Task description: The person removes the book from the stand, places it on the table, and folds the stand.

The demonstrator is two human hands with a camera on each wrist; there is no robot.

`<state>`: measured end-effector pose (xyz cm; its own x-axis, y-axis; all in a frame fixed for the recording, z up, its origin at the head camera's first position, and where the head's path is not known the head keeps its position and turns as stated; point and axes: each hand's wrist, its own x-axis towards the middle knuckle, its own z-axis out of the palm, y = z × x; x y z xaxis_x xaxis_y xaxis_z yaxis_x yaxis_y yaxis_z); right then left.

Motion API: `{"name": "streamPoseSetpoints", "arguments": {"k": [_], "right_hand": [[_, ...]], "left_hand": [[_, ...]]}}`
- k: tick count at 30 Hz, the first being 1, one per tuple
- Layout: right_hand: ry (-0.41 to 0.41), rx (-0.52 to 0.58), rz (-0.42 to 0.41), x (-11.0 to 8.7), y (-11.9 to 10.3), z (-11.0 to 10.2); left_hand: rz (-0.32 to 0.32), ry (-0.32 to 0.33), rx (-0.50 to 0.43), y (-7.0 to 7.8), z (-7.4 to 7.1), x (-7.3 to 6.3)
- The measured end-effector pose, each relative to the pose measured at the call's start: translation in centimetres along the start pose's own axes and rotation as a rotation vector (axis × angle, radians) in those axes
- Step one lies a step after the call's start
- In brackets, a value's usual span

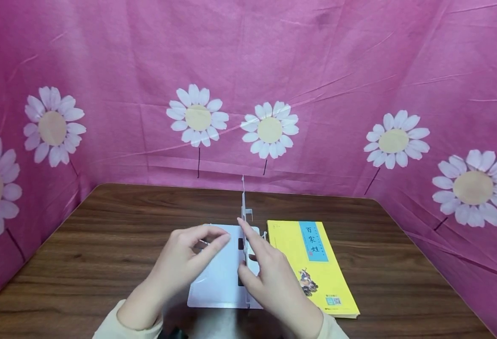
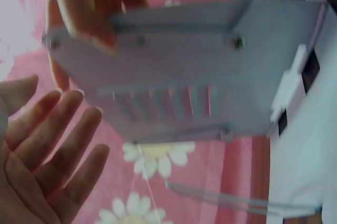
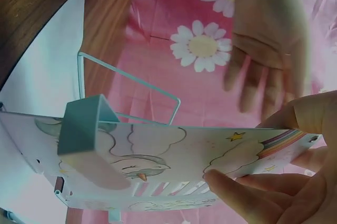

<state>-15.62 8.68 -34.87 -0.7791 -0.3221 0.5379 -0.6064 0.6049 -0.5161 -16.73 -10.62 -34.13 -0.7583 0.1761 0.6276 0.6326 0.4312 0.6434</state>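
Note:
A white metal book stand has its flat base (image 1: pixel 216 282) on the table and its back panel (image 3: pixel 179 147) raised upright, edge-on in the head view. The panel carries a unicorn, cloud and rainbow print, with a row of slots through it. My right hand (image 1: pixel 269 275) pinches the panel near its upper edge, thumb on the printed face. To the left of the panel, my left hand (image 1: pixel 184 256) hovers over the base, its fingers apart from the stand in the left wrist view. A thin wire prop (image 3: pixel 134 84) sticks up from the base behind the panel.
A yellow book (image 1: pixel 286 263) with a blue title strip lies flat just right of the stand. The dark wood table (image 1: pixel 125 221) ends at a pink cloth backdrop (image 1: pixel 316 47) with white daisies, which surrounds its back and sides.

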Motion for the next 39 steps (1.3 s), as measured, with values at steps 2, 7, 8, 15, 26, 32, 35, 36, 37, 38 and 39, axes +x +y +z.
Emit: {"name": "streamPoseSetpoints", "arguments": {"k": [2,7,8,15,26,32,35,36,37,38,39], "right_hand": [[-0.013,0.011,0.024,0.0,-0.1,-0.1],[-0.051,0.037,0.112,0.3,-0.4,-0.4],[-0.058,0.05,0.133,0.3,-0.5,-0.5],[-0.064,0.129,0.193,0.5,-0.5,-1.2],[-0.092,0.141,0.223,0.7,-0.1,-1.8],[-0.1,0.136,0.236,0.7,0.0,-1.9],[-0.104,0.136,0.235,0.7,0.0,-2.0],[-0.105,0.137,0.234,0.7,0.1,-2.0],[-0.105,0.135,0.231,0.7,0.1,-2.0],[-0.105,0.132,0.229,0.8,0.1,-2.0],[-0.104,0.126,0.226,0.8,0.1,-2.1]], "left_hand": [[-0.073,0.025,0.042,-0.6,-0.5,0.1],[-0.237,0.044,0.155,-2.3,-1.1,0.3],[-0.269,0.03,0.168,-2.6,-1.0,0.3],[-0.404,-0.108,0.219,-4.1,-0.1,0.2],[-0.371,-0.244,0.226,-5.1,1.9,-0.6],[-0.334,-0.352,0.236,-6.0,2.3,-1.1],[-0.337,-0.371,0.238,-6.2,2.5,-1.2],[-0.343,-0.372,0.24,-6.2,2.5,-1.2],[-0.343,-0.37,0.246,-6.2,2.6,-1.3],[-0.343,-0.367,0.253,-6.2,2.7,-1.3],[-0.34,-0.364,0.258,-6.2,2.8,-1.3]]}}
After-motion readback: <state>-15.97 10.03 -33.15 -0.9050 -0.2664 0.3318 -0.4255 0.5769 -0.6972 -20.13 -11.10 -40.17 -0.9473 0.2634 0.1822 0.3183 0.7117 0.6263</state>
